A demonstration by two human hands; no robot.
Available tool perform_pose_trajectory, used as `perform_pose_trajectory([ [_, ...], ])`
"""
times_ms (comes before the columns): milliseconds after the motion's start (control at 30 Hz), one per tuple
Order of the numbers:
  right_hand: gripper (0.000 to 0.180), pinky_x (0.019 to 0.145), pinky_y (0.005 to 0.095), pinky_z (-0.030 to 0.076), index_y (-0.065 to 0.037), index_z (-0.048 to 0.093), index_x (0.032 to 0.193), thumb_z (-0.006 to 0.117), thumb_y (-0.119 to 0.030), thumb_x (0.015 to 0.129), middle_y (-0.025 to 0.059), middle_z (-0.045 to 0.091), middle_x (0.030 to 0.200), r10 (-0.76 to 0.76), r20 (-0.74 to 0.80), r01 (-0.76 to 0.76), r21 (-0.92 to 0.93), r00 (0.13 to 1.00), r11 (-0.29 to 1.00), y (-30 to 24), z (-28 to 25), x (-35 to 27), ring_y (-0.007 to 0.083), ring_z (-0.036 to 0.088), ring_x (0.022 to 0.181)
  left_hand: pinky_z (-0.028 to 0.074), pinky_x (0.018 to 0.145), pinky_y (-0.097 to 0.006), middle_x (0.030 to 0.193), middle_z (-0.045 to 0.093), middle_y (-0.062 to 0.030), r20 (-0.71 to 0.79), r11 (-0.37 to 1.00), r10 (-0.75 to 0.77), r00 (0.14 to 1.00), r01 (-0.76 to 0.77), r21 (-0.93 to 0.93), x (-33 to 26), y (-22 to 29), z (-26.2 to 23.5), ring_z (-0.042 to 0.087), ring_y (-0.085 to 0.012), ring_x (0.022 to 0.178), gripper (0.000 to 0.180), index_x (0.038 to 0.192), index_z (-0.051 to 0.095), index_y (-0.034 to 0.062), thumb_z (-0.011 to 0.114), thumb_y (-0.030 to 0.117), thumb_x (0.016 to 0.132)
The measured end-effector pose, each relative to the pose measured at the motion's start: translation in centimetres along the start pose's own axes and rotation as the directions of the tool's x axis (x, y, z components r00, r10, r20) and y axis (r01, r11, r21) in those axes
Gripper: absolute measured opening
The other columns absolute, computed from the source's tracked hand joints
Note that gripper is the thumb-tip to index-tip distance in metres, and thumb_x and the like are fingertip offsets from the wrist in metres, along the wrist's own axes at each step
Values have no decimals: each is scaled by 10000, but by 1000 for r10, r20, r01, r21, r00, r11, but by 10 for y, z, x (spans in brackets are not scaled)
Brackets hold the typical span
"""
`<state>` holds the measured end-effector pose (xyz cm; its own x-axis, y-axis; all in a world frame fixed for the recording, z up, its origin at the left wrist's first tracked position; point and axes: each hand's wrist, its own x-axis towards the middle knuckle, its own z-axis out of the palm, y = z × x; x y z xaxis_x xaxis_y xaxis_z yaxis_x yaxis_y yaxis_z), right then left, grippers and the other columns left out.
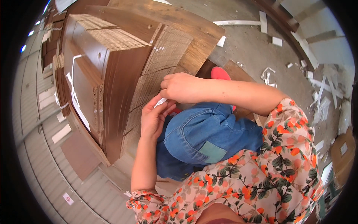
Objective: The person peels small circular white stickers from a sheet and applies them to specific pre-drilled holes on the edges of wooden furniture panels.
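- Grey concrete floor littered with scraps is seen behind a seated or crouched person at work beside stacked boards.
- At the centre, a small white piece is pinched between the thumb and fingers of the left hand, which is raised beside the stack; what the piece is cannot be told.
- Just above it, the right hand is held with curled fingers, back of the hand upward; whether anything is gripped there cannot be told, as the fingertips are hidden.
- Below the hands, blue jeans marked by a pale green patch are worn with a floral shirt; a red shoe is partly covered by the right forearm.
- Close to the hands, a tall stack of brown boards is seen, rough edges exposed, with a wooden sheet beyond it.
- Farther left, loose white strapping is draped near more boards, and a ribbed pale surface is shown.
- At right, white strips and blocks are scattered, with brown cardboard near the edge.
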<state>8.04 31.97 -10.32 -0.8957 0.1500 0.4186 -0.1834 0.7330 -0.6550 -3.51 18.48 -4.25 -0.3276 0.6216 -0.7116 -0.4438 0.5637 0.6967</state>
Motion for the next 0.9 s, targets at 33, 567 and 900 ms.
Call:
perform_pose_trajectory([
  [33, 159, 739, 358, 496, -72, 672, 817, 581, -157, 719, 90, 627, 842, -38, -13, 37, -23, 999, 999, 0, 0, -1, 267, 586, 867, 505, 873, -338, 1105, 602, -159, 5, 998, -11, 1000, 11, -58, 0, 0, -2, 607, -256, 1015, 348, 1204, 497, -59, 476, -43, 858],
  [567, 166, 686, 288, 496, -64, 665, 857, 680, -186, 746, 61, 659, 785, 697, -248, -350, 723, 673, 596, 127, 39, 0, 143, 616, 724, 516, 856, -350, 1192, 537, -229, -178, 998, -56, 982, 57, 0, -23, 2, 15, 591, -304, 1041, 441, 1251, 425, -93, 518, -63, 821],
  [900, 130, 700, 312, 489, -44, 646, 868, 622, -152, 801, 73, 629, 806, 607, -489, -293, 574, 627, 765, 128, 56, 9, 179, 609, 750, 527, 817, -333, 1117, 585, -221, -123, 998, -62, 991, 64, 11, -32, 3, 18, 615, -293, 998, 409, 1232, 450, -91, 524, -51, 832],
])
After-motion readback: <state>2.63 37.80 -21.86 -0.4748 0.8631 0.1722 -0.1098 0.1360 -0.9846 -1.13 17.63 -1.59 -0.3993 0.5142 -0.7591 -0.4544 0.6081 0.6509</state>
